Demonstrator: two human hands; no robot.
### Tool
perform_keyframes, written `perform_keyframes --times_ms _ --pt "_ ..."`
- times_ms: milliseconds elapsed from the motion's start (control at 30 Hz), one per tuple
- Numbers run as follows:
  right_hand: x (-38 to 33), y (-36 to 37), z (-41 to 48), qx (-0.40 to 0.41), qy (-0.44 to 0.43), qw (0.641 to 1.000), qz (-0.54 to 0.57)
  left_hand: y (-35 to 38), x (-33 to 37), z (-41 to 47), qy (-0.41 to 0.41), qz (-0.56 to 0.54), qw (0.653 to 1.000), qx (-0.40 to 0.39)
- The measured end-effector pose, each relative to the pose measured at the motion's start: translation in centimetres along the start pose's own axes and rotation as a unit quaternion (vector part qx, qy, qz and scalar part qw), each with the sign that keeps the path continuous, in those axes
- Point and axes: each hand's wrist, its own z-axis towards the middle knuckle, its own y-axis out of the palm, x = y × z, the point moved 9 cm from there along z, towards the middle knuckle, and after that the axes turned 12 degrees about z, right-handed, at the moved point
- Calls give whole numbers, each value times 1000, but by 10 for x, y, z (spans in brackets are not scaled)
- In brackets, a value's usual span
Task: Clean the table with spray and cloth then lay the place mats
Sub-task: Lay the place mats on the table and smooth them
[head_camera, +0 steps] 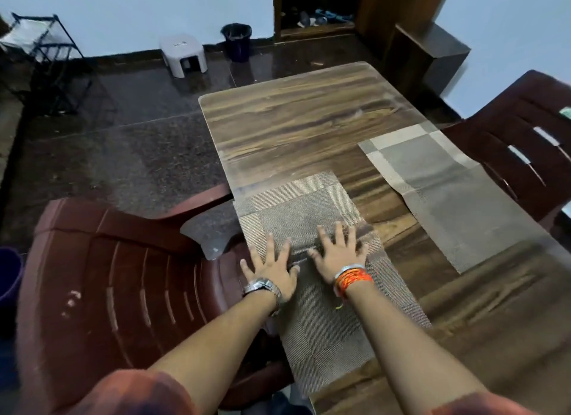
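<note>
Head view: mat-laying is judged to be in hand. The near place mat (296,204) is pressed flat at the tabletop's (293,121) left edge by the left grip (272,269) and right grip (336,254), fingers spread. Its long axis runs away along that edge. Next, smoothing and squaring are called for.

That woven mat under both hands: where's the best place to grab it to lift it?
Probably its left edge, from the maroon chair's side. The place mat lies thin and flat on the table, so nothing sticks up to grasp. That edge seems to run along the table's rim, where fingers could slip under and pinch. The left hand and right hand lie flat on it.
</note>
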Motion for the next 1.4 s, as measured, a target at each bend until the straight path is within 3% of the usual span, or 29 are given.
perform_keyframes --times_ms 133,533,1400 --pt "6 46 5 -62 39 997 36 25 7 4 34 83 996 -28" --pt "4 43 34 -14 28 999 33 30 14 24 36 107 993 -46" --pt "-10 37 67 -10 20 999 44 14 9 53 19 127 991 -21"
